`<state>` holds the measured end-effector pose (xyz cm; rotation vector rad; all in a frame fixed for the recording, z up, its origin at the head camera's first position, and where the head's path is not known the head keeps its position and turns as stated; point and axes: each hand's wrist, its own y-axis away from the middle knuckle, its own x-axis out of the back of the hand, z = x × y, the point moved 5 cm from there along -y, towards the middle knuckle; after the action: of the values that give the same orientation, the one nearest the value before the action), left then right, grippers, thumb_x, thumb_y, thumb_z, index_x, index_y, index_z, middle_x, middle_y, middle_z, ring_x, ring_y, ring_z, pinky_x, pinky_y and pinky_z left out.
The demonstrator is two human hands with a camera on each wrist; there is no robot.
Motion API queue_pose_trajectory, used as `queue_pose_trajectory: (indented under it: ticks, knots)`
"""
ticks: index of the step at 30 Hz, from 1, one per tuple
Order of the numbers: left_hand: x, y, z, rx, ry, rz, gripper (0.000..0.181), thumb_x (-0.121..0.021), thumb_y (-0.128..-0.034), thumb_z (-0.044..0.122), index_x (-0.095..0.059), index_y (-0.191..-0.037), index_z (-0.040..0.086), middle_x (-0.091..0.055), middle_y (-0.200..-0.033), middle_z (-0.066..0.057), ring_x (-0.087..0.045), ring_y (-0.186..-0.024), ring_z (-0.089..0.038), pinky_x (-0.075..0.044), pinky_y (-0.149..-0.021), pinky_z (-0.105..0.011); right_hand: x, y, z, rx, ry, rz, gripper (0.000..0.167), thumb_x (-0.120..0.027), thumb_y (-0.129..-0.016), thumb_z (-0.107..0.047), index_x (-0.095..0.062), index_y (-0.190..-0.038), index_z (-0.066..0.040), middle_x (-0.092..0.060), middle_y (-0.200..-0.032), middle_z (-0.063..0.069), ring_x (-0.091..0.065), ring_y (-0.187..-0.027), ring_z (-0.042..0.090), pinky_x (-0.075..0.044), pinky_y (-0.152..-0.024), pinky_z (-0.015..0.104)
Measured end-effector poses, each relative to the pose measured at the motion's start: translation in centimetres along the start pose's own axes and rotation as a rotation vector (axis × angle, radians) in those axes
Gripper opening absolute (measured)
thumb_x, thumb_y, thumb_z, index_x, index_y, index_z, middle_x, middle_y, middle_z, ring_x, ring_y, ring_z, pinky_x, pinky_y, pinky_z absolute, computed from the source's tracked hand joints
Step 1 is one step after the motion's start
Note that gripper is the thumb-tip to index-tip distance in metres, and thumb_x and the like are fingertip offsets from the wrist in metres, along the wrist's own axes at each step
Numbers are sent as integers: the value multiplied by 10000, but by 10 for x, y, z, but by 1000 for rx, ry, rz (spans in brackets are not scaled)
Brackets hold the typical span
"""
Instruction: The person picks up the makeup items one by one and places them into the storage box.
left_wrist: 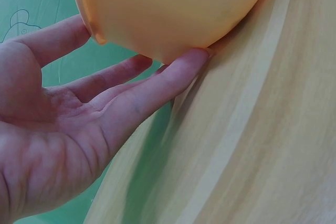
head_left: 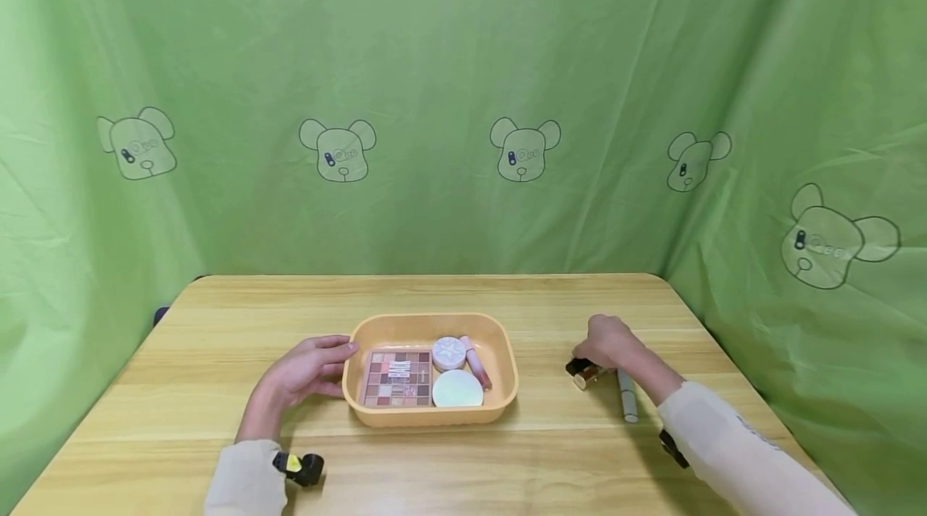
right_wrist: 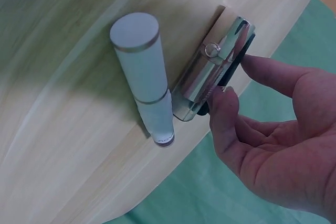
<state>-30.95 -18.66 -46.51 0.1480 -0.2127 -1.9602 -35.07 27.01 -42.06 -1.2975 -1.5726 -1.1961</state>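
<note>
Four cosmetics (head_left: 397, 379) lie in the tray (head_left: 434, 417), the left hand (head_left: 307, 367) touching its nine-o'clock side, fingers spread, while a lipstick (right_wrist: 202, 80) the right hand (head_left: 608, 339) pinches and a white tube (right_wrist: 142, 74) remain outside, towards three o'clock.

On the green curtain (head_left: 434, 49), outlined bear heads (head_left: 343, 166) carry faint lettering beginning with "Q", the rest uncertain. White lettering on the eyeshadow palette (head_left: 398, 379), small letters at one end of the white tube (right_wrist: 140, 72) and dark marks on the right sleeve (head_left: 739, 443) cannot be read.
</note>
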Motion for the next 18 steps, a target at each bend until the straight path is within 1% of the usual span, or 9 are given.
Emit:
queue_pose_trajectory:
  ticks: [7, 14, 18]
  knots:
    - [1, 0, 0, 4, 6, 19, 765, -568, -1040, 276, -175, -1529, -162, -413, -1477, -399, -567, -1287, -468, -611, -942, -498, -1, -1, -3, -10, 9, 3, 242, -716, -842, -200, -585, -725, -35, -601, -672, 98, -551, -521, 159, -465, -444, 214]
    - [1, -1, -1, -1, -1, 18, 751, -564, -1041, 271, -190, -1523, -167, -433, -1460, -399, -584, -1269, -460, -613, -939, -498, -1, -2, -11, 23, 16, 29, 239, -741, -826, -189, -594, -738, -22, -604, -699, 102, -580, -617, 207, -502, -533, 262]
    - [2, -1, -1, -1, 3, 24, 745, -568, -1039, 273, -205, -1521, -165, -443, -1455, -395, -593, -1261, -454, -614, -936, -498, -3, -4, -14, 25, 12, 37, 237, -746, -819, -177, -589, -745, -15, -596, -709, 106, -580, -628, 209, -498, -530, 258]
